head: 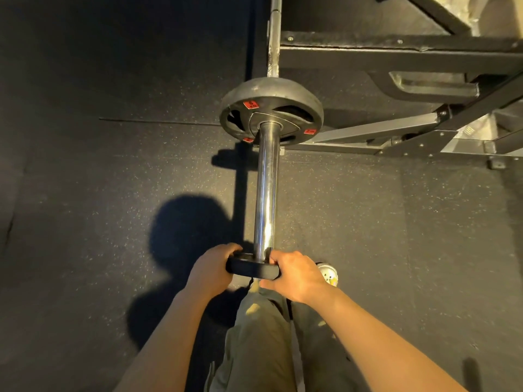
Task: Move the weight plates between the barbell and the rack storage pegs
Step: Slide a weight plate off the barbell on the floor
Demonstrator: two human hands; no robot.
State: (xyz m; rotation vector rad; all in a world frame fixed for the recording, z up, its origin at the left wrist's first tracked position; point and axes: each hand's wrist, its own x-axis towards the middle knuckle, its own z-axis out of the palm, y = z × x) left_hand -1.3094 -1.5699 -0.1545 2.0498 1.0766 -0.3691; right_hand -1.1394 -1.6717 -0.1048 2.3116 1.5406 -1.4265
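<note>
1. Fingers of left hand (212,264) curl over the left edge of a small black weight plate (252,271), gripping it.
2. Fingers of right hand (294,274) wrap the plate's right edge, thumb underneath, also gripping.
3. Small plate sits at the near end of the chrome barbell sleeve (266,190), seen edge-on; the sleeve tip meets its centre, cannot tell how far it is threaded on.
4. 1 larger black weight plate with red labels (270,108) sits at the far end of the sleeve, against the collar, well apart from the small plate.
5. Barbell shaft (274,35) runs on away from the person, past the black rack frame (396,49) on the right.
6. Black speckled rubber floor (113,179) lies below; olive trousers (254,349) and 1 light shoe (328,274) show at the bottom.
</note>
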